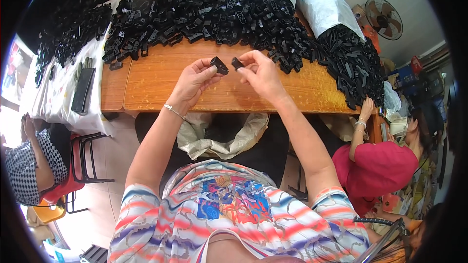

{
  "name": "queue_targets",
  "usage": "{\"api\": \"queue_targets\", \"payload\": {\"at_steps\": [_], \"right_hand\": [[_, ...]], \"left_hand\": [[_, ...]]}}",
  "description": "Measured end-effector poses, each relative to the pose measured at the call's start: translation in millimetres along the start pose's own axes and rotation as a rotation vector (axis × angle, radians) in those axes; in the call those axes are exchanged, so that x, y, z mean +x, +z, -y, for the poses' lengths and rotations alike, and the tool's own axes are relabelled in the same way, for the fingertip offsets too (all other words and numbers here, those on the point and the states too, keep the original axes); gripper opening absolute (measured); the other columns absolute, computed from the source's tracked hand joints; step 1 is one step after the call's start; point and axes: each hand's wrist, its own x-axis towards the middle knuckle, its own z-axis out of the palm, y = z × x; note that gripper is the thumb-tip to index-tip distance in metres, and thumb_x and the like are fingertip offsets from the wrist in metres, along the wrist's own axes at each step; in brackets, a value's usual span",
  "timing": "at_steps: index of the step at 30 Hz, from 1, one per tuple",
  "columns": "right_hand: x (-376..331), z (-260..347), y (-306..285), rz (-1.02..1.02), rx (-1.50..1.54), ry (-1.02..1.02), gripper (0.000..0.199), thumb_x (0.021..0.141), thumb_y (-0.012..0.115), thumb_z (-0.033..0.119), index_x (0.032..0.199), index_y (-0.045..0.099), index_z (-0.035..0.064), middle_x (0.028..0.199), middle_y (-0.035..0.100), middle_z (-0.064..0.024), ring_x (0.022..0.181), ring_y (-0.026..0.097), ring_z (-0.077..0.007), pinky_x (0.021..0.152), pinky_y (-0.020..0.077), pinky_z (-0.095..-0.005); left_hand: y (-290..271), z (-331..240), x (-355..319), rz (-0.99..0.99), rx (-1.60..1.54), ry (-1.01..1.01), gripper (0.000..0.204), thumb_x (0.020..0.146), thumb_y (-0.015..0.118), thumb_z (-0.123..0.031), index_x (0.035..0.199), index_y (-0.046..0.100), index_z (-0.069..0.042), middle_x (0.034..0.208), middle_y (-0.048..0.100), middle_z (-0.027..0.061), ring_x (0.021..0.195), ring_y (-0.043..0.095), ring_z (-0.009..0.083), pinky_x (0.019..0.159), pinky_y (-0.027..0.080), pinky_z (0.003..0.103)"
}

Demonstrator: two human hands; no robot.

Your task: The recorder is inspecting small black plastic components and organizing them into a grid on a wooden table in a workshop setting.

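Above the wooden table [175,87], my left hand [197,75] pinches a black plastic housing [220,65], a small hollow block with an open side. Close to its right, my right hand [259,72] grips a smaller black plastic piece [237,64] between thumb and forefinger. A narrow gap separates the two parts. Beyond my hands lies a broad heap of black plastic parts [195,17], spilling toward me from sacks. What the smaller piece is exactly, I cannot make out.
An open woven sack [222,148] hangs at the table's near edge, below my forearms. Slim black parts [348,63] pile up at the right, where a person in red [380,170] works. Another person in checks [34,165] sits left. A fan [383,18] stands far right.
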Motion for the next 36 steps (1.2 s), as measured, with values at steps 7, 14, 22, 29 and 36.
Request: {"api": "queue_targets", "payload": {"at_steps": [7, 14, 22, 29, 36], "right_hand": [[-11.8, 12.9, 20.9, -0.104, -0.117, -0.294, 0.024, 0.079, 0.073, -0.003, 0.102, 0.066, -0.0018, 0.094, 0.066, -0.011, 0.069, 0.066, -0.0173, 0.06, 0.0537, -0.0274], [-16.0, 10.2, 21.3, -0.104, -0.097, -0.332, 0.023, 0.079, 0.073, -0.004, 0.101, 0.066, -0.0019, 0.094, 0.064, -0.0106, 0.076, 0.067, -0.0192, 0.063, 0.0558, -0.0282], [-20.3, 15.2, 21.0, -0.112, -0.072, -0.339, 0.023, 0.08, 0.071, -0.006, 0.103, 0.065, -0.003, 0.095, 0.064, -0.0109, 0.079, 0.067, -0.0196, 0.065, 0.0567, -0.0276], [-17.9, 4.0, 20.7, -0.119, -0.183, -0.383, 0.022, 0.078, 0.074, -0.002, 0.098, 0.065, -0.0007, 0.092, 0.063, -0.0119, 0.075, 0.065, -0.0243, 0.063, 0.0543, -0.0311], [-19.1, -4.1, 27.4, -0.161, -0.317, -0.476, 0.026, 0.075, 0.074, -0.002, 0.097, 0.063, 0.001, 0.091, 0.061, -0.0128, 0.075, 0.064, -0.0268, 0.062, 0.0531, -0.0327]], "left_hand": [[10.9, -0.5, -8.2, 0.08, 0.03, 0.051, 0.029, 0.093, 0.065, -0.007, 0.119, 0.057, 0.001, 0.109, 0.066, 0.0083, 0.099, 0.066, 0.0146, 0.088, 0.055, 0.026], [14.4, 0.7, -11.4, 0.073, 0.051, 0.087, 0.026, 0.093, 0.064, -0.006, 0.117, 0.058, 0.001, 0.108, 0.066, 0.007, 0.099, 0.065, 0.0126, 0.089, 0.054, 0.026], [13.2, 1.7, -10.1, 0.073, 0.055, 0.076, 0.026, 0.093, 0.065, -0.005, 0.117, 0.058, 0.0, 0.108, 0.066, 0.0072, 0.098, 0.065, 0.0127, 0.088, 0.054, 0.026], [13.4, 2.3, -11.7, 0.056, 0.08, 0.068, 0.027, 0.091, 0.066, -0.004, 0.117, 0.057, 0.0, 0.107, 0.066, 0.0075, 0.097, 0.065, 0.0128, 0.087, 0.054, 0.026], [19.4, 5.8, -17.0, 0.036, 0.094, 0.086, 0.032, 0.091, 0.066, -0.003, 0.121, 0.055, 0.002, 0.109, 0.066, 0.0074, 0.097, 0.064, 0.013, 0.089, 0.053, 0.025]]}}
